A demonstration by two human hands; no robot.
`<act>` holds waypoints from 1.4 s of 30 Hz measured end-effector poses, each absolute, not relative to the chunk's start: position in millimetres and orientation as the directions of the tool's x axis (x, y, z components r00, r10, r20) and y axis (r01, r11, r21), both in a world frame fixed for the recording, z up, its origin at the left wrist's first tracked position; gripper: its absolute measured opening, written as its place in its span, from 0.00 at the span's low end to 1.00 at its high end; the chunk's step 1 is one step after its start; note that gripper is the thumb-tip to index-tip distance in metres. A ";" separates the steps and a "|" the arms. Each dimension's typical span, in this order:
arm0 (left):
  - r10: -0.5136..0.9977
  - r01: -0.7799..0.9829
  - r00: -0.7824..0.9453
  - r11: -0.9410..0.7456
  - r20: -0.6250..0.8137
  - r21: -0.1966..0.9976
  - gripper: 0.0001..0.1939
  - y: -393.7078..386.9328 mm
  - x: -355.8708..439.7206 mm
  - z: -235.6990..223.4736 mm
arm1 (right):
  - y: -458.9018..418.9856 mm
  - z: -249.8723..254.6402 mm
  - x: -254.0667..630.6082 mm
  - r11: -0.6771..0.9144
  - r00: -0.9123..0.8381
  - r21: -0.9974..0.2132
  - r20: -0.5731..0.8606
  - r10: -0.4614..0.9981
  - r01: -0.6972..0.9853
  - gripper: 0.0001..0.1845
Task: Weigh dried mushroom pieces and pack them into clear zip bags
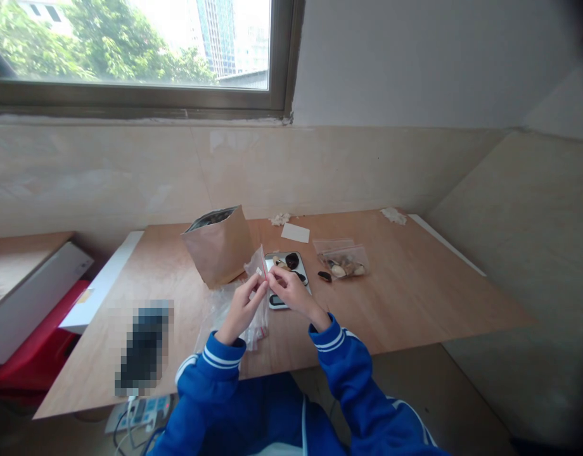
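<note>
My left hand [244, 308] and my right hand [295, 292] meet above the table, fingers pinched on the red-lined top of a small clear zip bag [256, 259]. Beneath and beyond my right hand sits a small digital kitchen scale [277, 306], partly covered by it. Dark, glossy pieces [292, 260] and paler ones rest on the scale; their kind is unclear. Left of my hands, a pile of clear zip bags [218, 310] lies flat. Right of the scale are a filled zip bag [351, 265] of brown and cream pieces and one loose dark piece [324, 277].
An open brown paper bag [220, 250] stands behind my left hand. A white card [295, 233] and whitish crumpled bits [279, 219] lie near the wall. At the left, a blurred-out dark object [144, 348] has a cable running to a power strip [144, 410] below the table edge.
</note>
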State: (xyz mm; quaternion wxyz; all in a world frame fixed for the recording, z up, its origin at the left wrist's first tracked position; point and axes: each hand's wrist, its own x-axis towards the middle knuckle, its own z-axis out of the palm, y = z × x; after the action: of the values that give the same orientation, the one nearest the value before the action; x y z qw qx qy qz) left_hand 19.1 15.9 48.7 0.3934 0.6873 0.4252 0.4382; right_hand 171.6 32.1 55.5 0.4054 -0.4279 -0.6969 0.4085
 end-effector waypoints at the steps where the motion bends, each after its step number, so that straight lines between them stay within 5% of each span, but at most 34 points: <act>1: 0.941 0.229 0.193 -0.319 0.278 0.920 0.14 15.2 18.1 49.4 | 33.2 55.4 172.7 0.304 -0.281 -0.916 0.229 0.932 0.263 0.16; 7: 0.908 0.131 -0.267 -0.297 0.322 0.946 0.16 20.7 2.7 55.8 | 51.3 43.4 198.6 0.300 -0.016 -0.924 0.305 0.952 0.239 0.15; 12: 0.941 0.206 -0.224 -0.207 0.252 0.956 0.15 28.0 4.1 56.4 | 65.5 25.3 220.0 0.333 -0.121 -0.850 0.311 0.943 0.409 0.16; 16: 0.952 0.279 -0.223 -0.145 0.211 0.949 0.15 31.2 14.0 51.8 | 64.7 4.5 230.6 0.358 -0.130 -0.593 0.392 0.911 0.721 0.07; 20: 0.935 0.386 -0.250 -0.140 0.249 0.912 0.12 36.3 17.7 46.4 | 57.6 -18.4 238.9 0.327 -0.197 -0.475 0.303 0.932 0.817 0.17; 27: 0.922 0.427 -0.253 -0.164 0.292 0.889 0.09 42.3 21.6 39.8 | 50.6 -30.1 250.1 0.392 -0.241 -0.572 0.323 0.915 0.721 0.06; 32: 0.923 0.434 -0.206 -0.211 0.325 0.876 0.11 43.7 25.8 34.9 | 54.9 13.1 236.0 0.255 -0.018 -0.743 0.311 0.950 0.620 0.16; 38: 0.928 0.435 -0.163 -0.236 0.334 0.869 0.09 43.6 28.9 29.0 | 73.5 65.5 201.9 0.370 -0.215 -0.790 0.302 0.929 0.489 0.20; 42: 0.941 0.383 -0.194 -0.188 0.278 0.904 0.11 42.8 26.2 27.2 | 78.2 50.6 206.6 0.407 -0.163 -0.767 0.379 0.911 0.495 0.19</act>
State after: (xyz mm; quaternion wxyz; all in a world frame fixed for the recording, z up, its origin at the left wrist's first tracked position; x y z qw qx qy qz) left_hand 26.2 42.8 27.2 0.2711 0.5741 0.5764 0.5144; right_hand 206.6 78.2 50.6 0.4264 -0.4867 -0.7224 0.2438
